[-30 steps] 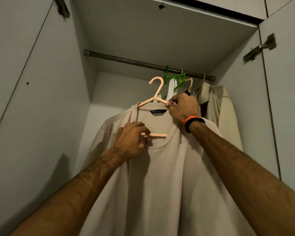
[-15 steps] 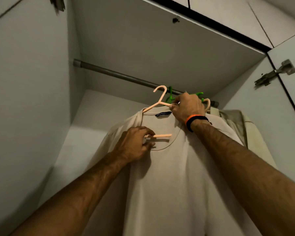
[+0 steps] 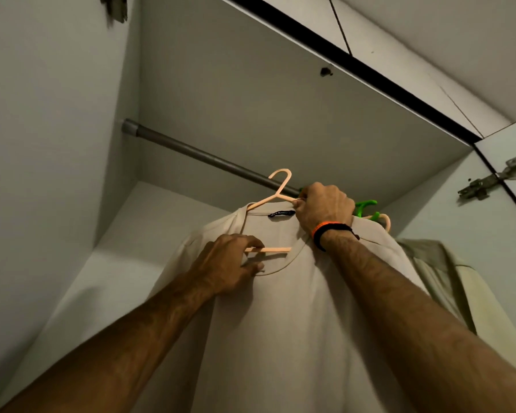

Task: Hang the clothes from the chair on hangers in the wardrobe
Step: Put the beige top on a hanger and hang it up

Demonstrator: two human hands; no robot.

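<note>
At the upper left of the frame the grey metal wardrobe rail [image 3: 209,159] runs down toward the centre, its left stretch bare, which looks like the room the garment is meant to take. Lower, left of centre, the left hand [image 3: 230,263] has its fingers curled round the horizontal bar of the peach plastic hanger [image 3: 276,201] where that bar shows through the neck opening; the hold seems there to steady the hanger and keep it level while the hook is aimed. The beige round-neck T-shirt [image 3: 295,323] is already on this hanger and hangs down the middle of the frame, a dark label at the back of its collar. The hanger's hook stands in front of the rail at centre, and it appears not yet over the rail, though the angle leaves this unsure. Just right of the hook the right hand [image 3: 323,207], with an orange and black wristband [image 3: 329,231], pinches the hanger's right shoulder at the collar, probably to carry the weight and steer the hook up. Behind that hand, bright green plastic hangers [image 3: 365,207] and another peach hanger sit at the rail. At right centre a pale olive collared shirt [image 3: 447,281] hangs already, so the new one is going in to its left.
</note>
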